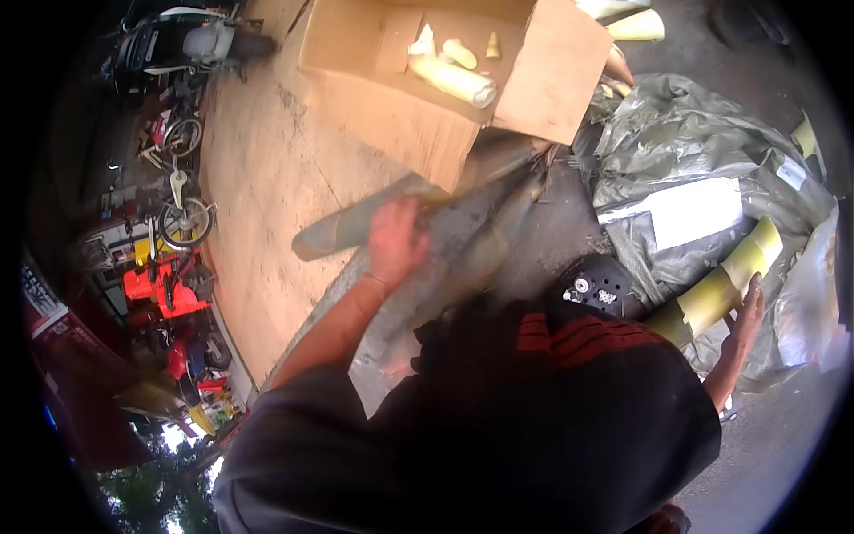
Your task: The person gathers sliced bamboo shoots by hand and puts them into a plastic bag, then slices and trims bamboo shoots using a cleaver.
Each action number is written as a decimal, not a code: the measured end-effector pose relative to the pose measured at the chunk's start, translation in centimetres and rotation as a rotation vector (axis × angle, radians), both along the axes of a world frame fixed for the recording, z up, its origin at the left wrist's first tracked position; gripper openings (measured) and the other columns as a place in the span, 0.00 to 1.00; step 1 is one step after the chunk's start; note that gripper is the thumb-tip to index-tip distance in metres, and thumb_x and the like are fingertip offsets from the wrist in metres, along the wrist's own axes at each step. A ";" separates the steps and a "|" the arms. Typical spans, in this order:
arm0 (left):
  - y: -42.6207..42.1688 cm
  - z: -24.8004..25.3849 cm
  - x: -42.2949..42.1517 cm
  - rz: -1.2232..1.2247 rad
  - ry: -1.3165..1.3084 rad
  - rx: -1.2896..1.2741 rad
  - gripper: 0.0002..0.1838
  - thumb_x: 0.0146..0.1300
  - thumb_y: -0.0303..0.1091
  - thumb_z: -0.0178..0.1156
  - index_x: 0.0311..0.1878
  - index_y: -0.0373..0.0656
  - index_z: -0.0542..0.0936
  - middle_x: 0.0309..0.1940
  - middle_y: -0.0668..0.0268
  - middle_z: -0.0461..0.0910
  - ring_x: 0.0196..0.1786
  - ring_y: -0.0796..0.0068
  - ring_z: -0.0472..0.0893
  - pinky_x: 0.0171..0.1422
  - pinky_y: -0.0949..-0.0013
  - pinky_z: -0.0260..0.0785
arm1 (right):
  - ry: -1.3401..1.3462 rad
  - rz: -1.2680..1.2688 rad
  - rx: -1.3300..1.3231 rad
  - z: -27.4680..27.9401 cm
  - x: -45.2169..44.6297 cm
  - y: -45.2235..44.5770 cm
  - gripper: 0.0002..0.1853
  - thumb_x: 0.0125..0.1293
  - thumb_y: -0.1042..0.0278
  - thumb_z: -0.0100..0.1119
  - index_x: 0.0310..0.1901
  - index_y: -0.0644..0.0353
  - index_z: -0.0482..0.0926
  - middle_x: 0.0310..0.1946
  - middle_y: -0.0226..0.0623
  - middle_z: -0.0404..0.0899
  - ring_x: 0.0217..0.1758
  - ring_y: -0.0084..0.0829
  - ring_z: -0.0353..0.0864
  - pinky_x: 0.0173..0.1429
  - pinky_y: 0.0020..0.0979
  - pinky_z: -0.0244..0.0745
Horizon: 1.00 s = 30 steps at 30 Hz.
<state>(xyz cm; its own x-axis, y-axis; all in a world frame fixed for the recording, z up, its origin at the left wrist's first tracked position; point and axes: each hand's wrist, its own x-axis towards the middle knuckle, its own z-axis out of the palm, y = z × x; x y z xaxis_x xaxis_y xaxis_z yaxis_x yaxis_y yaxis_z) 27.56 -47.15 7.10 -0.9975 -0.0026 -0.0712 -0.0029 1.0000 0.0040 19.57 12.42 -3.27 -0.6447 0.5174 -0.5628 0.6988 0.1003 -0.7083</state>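
My left hand (398, 240) is blurred by motion over a long greenish bamboo-shoot husk (327, 234). Its fingers are smeared, so whether they grip the husk does not show. At the right, my right hand (745, 331) has its fingers stretched out beside a thick yellow-green bamboo shoot section (707, 298), which lies slanted near the sacking. Other long husks (485, 240) are blurred on the ground between my arms. Peeled pale shoot pieces (455, 82) lie in an open cardboard box (556, 76) ahead of me.
A crumpled grey-green plastic sack (663, 120) with a white sheet (698, 214) spreads at the right, behind my black clog (598, 283). More pale shoots (636, 27) lie past the box. Parked at the left are a motorcycle (209, 43), a bicycle (184, 221) and a red vehicle (173, 289).
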 end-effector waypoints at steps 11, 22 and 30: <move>-6.2 -2.1 -3.3 0.238 -0.381 -0.167 0.55 0.43 0.46 0.78 0.73 0.38 0.61 0.67 0.47 0.68 0.70 0.46 0.68 0.75 0.50 0.60 | 0.093 -0.076 -0.022 -2.1 -2.5 4.6 0.46 0.67 0.29 0.57 0.74 0.61 0.67 0.67 0.52 0.75 0.68 0.46 0.76 0.67 0.46 0.72; -0.2 -3.7 4.0 0.146 -0.045 -0.036 0.56 0.47 0.50 0.78 0.75 0.34 0.60 0.68 0.44 0.66 0.69 0.43 0.68 0.75 0.47 0.58 | 0.568 0.162 0.687 16.4 -6.0 -4.9 0.32 0.75 0.43 0.55 0.66 0.63 0.74 0.59 0.50 0.81 0.62 0.41 0.80 0.64 0.40 0.78; 7.6 -4.4 8.9 0.493 -0.541 0.269 0.63 0.48 0.50 0.79 0.79 0.35 0.50 0.68 0.42 0.66 0.69 0.41 0.68 0.74 0.49 0.61 | 1.199 0.892 0.515 23.9 -9.0 -10.8 0.37 0.72 0.35 0.51 0.73 0.52 0.64 0.56 0.48 0.80 0.59 0.41 0.78 0.54 0.40 0.80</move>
